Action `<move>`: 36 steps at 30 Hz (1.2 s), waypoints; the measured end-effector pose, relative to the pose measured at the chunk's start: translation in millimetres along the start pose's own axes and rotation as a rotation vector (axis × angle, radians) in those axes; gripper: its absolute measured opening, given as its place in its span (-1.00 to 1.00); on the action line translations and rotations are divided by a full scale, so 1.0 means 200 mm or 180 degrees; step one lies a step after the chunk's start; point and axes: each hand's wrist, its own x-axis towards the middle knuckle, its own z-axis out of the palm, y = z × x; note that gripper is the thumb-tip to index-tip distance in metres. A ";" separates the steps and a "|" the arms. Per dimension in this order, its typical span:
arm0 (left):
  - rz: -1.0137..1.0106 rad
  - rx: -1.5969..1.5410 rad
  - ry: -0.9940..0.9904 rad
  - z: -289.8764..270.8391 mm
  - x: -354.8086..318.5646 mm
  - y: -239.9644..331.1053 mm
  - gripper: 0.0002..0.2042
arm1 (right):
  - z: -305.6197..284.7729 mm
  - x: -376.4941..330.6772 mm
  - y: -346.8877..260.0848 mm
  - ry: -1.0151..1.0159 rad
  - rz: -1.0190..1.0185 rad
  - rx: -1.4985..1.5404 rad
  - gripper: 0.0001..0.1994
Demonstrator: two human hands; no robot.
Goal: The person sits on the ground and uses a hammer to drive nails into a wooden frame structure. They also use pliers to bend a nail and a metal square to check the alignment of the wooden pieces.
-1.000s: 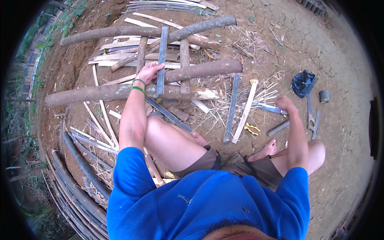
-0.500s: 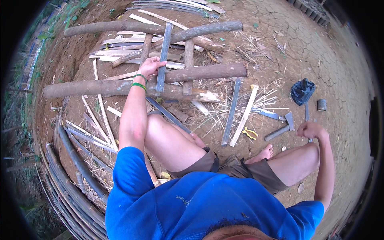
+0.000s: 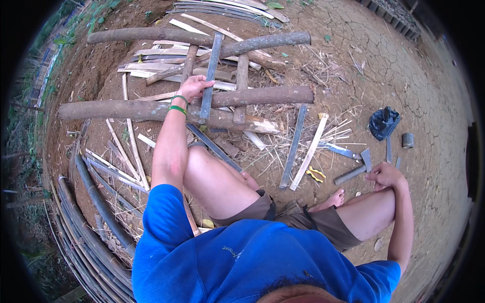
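Observation:
My left hand [image 3: 196, 88] grips a dark, flat bamboo slat [image 3: 211, 76], thumb and fingers closed around its lower half. The slat lies across a frame of rough logs, over the far log [image 3: 146, 34] and the near log [image 3: 121, 109]. My right hand [image 3: 386, 176] hangs beside my right knee, fingers curled; whatever may be in them is hidden. Close by on the ground lies a hatchet-like tool [image 3: 366, 160] with a dark handle. Yellow-handled pliers [image 3: 316, 174] rest to its left.
Another dark slat [image 3: 294, 146] and a pale slat [image 3: 309, 151] lie before me. Farther right are a black plastic bag [image 3: 384, 123] and a small can [image 3: 407, 140]. Bamboo poles [image 3: 96, 232] stretch along the left. More split strips [image 3: 166, 67] lie beneath the frame.
My right hand has moved down and slightly left, closer to my knee. The left hand still holds the slat on the logs; the whole view has shifted slightly.

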 end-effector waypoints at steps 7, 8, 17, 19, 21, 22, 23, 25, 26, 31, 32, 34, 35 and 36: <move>-0.0039 0.0040 -0.0084 0.07 0.05 -0.04 -0.78 | -0.01 -0.01 -0.05 0.0093 0.0155 -0.0091 -0.62; -0.0031 0.0008 -0.0084 0.07 0.05 -0.04 -0.78 | -0.01 -0.01 -0.05 0.0096 0.0186 -0.0092 -0.60; -0.0194 -0.0191 -0.0134 0.06 0.08 -0.08 -0.79 | -0.01 0.05 0.05 0.0080 0.0203 0.0036 -0.62; -0.0175 -0.0195 -0.0160 0.07 0.08 -0.07 -0.79 | -0.01 0.06 0.06 0.0094 0.0136 0.0113 -0.65; -0.0190 -0.0156 -0.0156 0.07 0.08 -0.06 -0.80 | -0.01 0.06 0.06 0.0102 0.0098 0.0133 -0.67; -0.0214 -0.0116 -0.0139 0.07 0.08 -0.05 -0.80 | -0.02 0.05 0.04 0.0102 0.0093 0.0114 -0.67; -0.0238 -0.0076 -0.0123 0.07 0.08 -0.05 -0.80 | -0.02 0.05 0.03 0.0102 0.0088 0.0095 -0.67; -0.0245 -0.0070 -0.0110 0.05 0.08 -0.06 -0.80 | -0.02 0.05 0.05 0.0098 0.0100 0.0145 -0.65; -0.0250 -0.0068 -0.0102 0.05 0.08 -0.07 -0.80 | -0.02 0.06 0.05 0.0096 0.0105 0.0169 -0.63; -0.0246 -0.0062 -0.0081 0.09 0.04 -0.02 -0.81 | -0.02 0.02 0.03 0.0090 0.0292 0.0184 -0.66; -0.0244 -0.0058 -0.0077 0.10 0.04 -0.01 -0.81 | -0.02 0.02 0.04 0.0109 0.0302 0.0210 -0.66; -0.0243 -0.0033 -0.0067 0.10 0.03 -0.01 -0.81 | -0.02 0.01 0.01 0.0086 0.0339 0.0164 -0.64; -0.0241 -0.0021 -0.0064 0.10 0.03 -0.01 -0.81 | -0.03 0.01 0.00 0.0075 0.0359 0.0143 -0.63; -0.0240 -0.0012 -0.0081 0.09 0.03 -0.02 -0.81 | -0.03 0.00 -0.01 0.0085 0.0324 0.0155 -0.63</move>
